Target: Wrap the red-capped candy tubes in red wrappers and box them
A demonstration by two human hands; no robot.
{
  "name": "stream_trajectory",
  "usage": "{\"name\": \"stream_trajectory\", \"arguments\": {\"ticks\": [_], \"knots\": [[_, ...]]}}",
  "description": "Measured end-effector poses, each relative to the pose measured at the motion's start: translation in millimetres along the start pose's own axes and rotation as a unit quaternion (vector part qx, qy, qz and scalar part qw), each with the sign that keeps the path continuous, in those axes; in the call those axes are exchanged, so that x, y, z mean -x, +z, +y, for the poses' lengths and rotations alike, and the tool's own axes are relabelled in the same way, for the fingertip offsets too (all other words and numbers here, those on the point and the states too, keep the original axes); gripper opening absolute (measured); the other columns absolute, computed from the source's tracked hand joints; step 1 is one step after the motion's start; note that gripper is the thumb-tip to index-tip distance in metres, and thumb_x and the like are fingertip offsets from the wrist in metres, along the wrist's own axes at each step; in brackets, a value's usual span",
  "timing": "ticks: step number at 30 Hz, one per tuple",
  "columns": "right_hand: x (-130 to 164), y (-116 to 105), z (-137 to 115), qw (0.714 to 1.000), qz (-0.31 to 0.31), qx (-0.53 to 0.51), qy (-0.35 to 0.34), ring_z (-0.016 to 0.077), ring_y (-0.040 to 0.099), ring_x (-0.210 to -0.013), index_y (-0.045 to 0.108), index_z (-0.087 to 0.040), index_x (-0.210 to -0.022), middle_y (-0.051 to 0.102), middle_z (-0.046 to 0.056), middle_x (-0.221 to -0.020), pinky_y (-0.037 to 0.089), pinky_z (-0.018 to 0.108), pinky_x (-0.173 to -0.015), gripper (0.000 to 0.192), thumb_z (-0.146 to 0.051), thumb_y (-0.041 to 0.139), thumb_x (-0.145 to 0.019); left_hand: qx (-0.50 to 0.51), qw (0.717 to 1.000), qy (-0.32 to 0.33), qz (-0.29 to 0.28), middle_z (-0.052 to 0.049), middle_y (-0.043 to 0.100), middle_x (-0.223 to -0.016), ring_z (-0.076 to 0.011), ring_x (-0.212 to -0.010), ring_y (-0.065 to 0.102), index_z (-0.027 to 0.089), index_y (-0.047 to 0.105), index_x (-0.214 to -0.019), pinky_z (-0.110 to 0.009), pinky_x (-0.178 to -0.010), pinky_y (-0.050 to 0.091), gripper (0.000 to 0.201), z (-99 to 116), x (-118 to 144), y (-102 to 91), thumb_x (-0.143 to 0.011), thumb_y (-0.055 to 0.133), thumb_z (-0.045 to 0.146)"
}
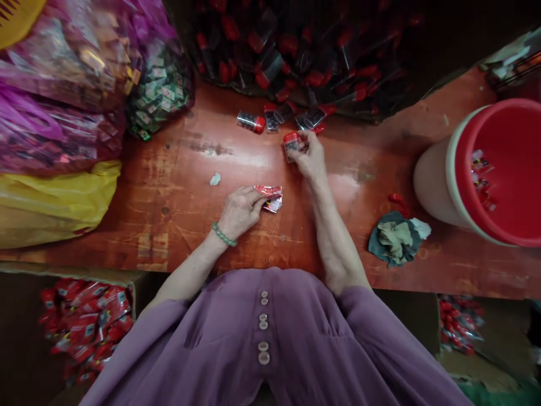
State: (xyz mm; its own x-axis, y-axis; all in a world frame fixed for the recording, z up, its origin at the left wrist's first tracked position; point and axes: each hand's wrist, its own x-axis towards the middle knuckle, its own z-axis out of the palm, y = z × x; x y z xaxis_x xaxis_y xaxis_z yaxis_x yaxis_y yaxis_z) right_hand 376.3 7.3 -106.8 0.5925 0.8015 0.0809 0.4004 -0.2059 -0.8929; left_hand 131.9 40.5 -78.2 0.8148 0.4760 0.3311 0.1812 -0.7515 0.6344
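My left hand [242, 210], with a green bead bracelet at the wrist, pinches a small red and silver foil packet [270, 197] against the reddish wooden table [177, 192]. My right hand [310, 158] reaches farther out and grips a small clear vial with a red cap [291, 144]. Just beyond it lie a few more red-capped vials [253, 122], loose on the table in front of a big dark bag full of the same vials [304, 51].
A red bucket [499, 175] holding several packets stands at the right. A crumpled cloth [397, 239] lies near it. Bags of packets [63, 96] pile up at the left. Boxes of red packets [84, 324] sit below the table edge on both sides.
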Motion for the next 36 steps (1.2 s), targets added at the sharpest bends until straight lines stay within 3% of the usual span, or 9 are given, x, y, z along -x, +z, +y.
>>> {"name": "stream_trajectory", "arguments": {"ticks": [3,6,11,17,21,24,28,31,36], "knots": [[41.6,-12.2,-16.4,0.969,0.020,-0.232,0.082,0.0112,0.053,-0.072,0.057,-0.025,-0.110,0.060,0.000,-0.092,0.045,0.022,-0.056,0.041,-0.033,0.072,-0.073,-0.011,0.998,0.004,0.053,-0.003,0.070,-0.075,-0.0159,-0.071,0.062,0.017,0.071,-0.080,-0.029,-0.069,0.051,0.011,-2.1,0.4,1.5,-0.089,0.064,0.018],[84.2,-23.2,-35.0,0.914,-0.028,-0.369,0.164,0.0084,0.048,-0.064,0.064,-0.023,-0.102,0.063,0.000,-0.090,0.036,0.019,-0.046,0.034,-0.028,0.072,-0.069,-0.051,0.996,0.035,0.068,-0.003,0.068,-0.071,-0.0170,-0.070,0.059,0.017,0.069,-0.075,-0.030,-0.066,0.050,0.013,-0.5,1.7,2.3,-0.088,0.064,0.017],[127.6,-33.1,-42.2,0.850,-0.029,-0.477,0.221,0.0087,0.046,-0.060,0.071,-0.021,-0.098,0.066,0.001,-0.082,0.041,0.020,-0.046,0.027,-0.022,0.065,-0.071,-0.093,0.993,0.074,0.017,-0.008,0.070,-0.083,-0.0193,-0.076,0.058,0.015,0.069,-0.084,-0.032,-0.070,0.051,0.017,4.5,6.9,4.2,-0.090,0.054,0.010],[141.0,-32.8,-44.4,0.818,-0.059,-0.535,0.203,0.0069,0.045,-0.060,0.071,-0.021,-0.100,0.068,0.002,-0.089,0.039,0.017,-0.046,0.029,-0.027,0.070,-0.071,-0.107,0.992,0.067,-0.014,-0.008,0.069,-0.084,-0.0196,-0.077,0.058,0.015,0.069,-0.086,-0.033,-0.073,0.051,0.020,5.3,9.4,4.1,-0.092,0.051,0.010],[140.2,-26.2,-49.9,0.845,-0.051,-0.493,0.201,0.0074,0.043,-0.059,0.069,-0.023,-0.099,0.063,-0.001,-0.083,0.037,0.019,-0.046,0.036,-0.038,0.079,-0.068,-0.103,0.993,0.059,0.023,-0.007,0.070,-0.079,-0.0191,-0.073,0.057,0.016,0.071,-0.085,-0.032,-0.069,0.049,0.018,3.1,8.9,2.4,-0.093,0.055,0.016],[138.6,-19.1,-49.7,0.909,-0.045,-0.370,0.186,0.0082,0.047,-0.061,0.069,-0.024,-0.101,0.064,-0.001,-0.084,0.042,0.022,-0.053,0.036,-0.043,0.078,-0.072,-0.117,0.991,0.062,0.026,-0.006,0.071,-0.080,-0.0186,-0.073,0.059,0.017,0.072,-0.086,-0.032,-0.069,0.050,0.016,1.4,10.4,1.2,-0.092,0.057,0.018],[139.3,-11.4,-46.4,0.988,-0.034,-0.117,0.097,0.0162,0.061,-0.089,0.069,-0.023,-0.106,0.069,0.004,-0.102,0.052,0.034,-0.086,0.030,-0.041,0.071,-0.083,-0.069,0.997,0.022,0.014,-0.005,0.073,-0.081,-0.0173,-0.074,0.062,0.018,0.074,-0.088,-0.031,-0.071,0.051,0.013,-0.8,13.5,0.6,-0.091,0.062,0.022],[141.4,-8.7,-47.3,0.998,-0.047,0.018,0.024,0.0206,0.063,-0.099,0.069,-0.023,-0.110,0.069,0.007,-0.108,0.050,0.041,-0.095,0.024,-0.035,0.062,-0.091,0.012,1.000,-0.025,0.008,-0.002,0.075,-0.080,-0.0151,-0.072,0.064,0.020,0.076,-0.089,-0.028,-0.070,0.051,0.010,-3.0,13.3,-2.8,-0.089,0.067,0.025],[140.8,-5.5,-50.9,0.994,-0.059,0.091,-0.029,0.0221,0.063,-0.102,0.067,-0.022,-0.115,0.068,0.009,-0.107,0.051,0.042,-0.096,0.025,-0.024,0.054,-0.094,0.041,0.998,-0.040,0.041,-0.001,0.075,-0.075,-0.0124,-0.064,0.063,0.019,0.076,-0.082,-0.025,-0.064,0.049,0.011,-3.4,10.9,-16.9,-0.086,0.071,0.028]]}}
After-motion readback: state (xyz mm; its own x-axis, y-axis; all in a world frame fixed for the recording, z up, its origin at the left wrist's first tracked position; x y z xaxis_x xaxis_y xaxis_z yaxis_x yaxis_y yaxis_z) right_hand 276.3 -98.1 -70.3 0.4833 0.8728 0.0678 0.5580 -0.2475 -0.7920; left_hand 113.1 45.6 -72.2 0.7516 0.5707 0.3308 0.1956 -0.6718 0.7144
